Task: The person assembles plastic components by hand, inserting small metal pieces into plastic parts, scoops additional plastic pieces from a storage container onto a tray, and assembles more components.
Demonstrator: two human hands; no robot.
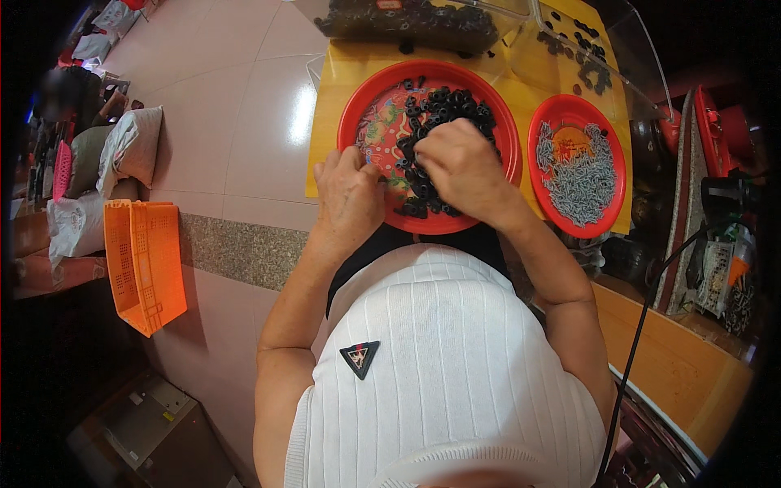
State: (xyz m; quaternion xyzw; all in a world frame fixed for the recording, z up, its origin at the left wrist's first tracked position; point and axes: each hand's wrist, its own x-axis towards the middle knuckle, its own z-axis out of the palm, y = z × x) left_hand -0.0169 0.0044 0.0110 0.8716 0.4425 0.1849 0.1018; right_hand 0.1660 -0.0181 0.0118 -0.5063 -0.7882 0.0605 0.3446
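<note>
Small black rubber rings [443, 110] heaped in the large red tray [362, 98] on the yellow surface [329, 122]; right hand [465, 169] curled over the heap, grip hidden. Left hand [350, 195] loosely closed at the near-left rim, likely tipping it; smaller tray of grey screws [579, 175] just right, prone to mixing.

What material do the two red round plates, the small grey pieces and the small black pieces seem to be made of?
Large red round plate and small red round plate: probably plastic, glossy, with a printed pattern inside.
Small grey pieces: likely metal, dull silver, thin like screws.
Small black pieces: perhaps plastic or rubber, matte; too small to be sure.
Both hands, left hand and right hand, rest over the large plate.
</note>
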